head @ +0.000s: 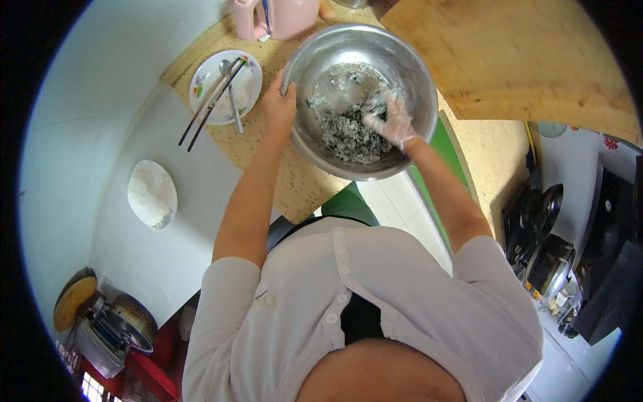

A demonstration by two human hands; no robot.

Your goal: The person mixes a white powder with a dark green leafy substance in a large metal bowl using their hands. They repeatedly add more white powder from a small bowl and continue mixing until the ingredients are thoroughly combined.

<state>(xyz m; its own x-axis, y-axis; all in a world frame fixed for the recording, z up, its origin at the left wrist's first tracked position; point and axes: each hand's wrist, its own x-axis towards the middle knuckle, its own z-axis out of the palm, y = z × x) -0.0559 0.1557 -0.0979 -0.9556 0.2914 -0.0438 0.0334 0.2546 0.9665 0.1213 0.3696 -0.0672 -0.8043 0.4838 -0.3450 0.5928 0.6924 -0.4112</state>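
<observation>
A large stainless steel mixing bowl (361,168) stands on the speckled countertop before me, tilted slightly in view. My left hand (280,105) grips its left rim, thumb over the edge. Inside the bowl, my right hand (394,123), in a clear plastic glove, touches a mass of dark green shredded leaves coated in white powder (354,138). The gloved fingers are blurred, some bits clinging to them, so their exact hold cannot be told. White, wet-looking residue lies on the bowl's bottom and wall.
Left of the bowl, a flowered white plate (201,100) holds a metal spoon (235,108) and dark chopsticks (208,113). A dish of white powder (152,193) sits farther left. A pink plastic jug (296,20) stands behind; a large wooden board (522,55) lies at right.
</observation>
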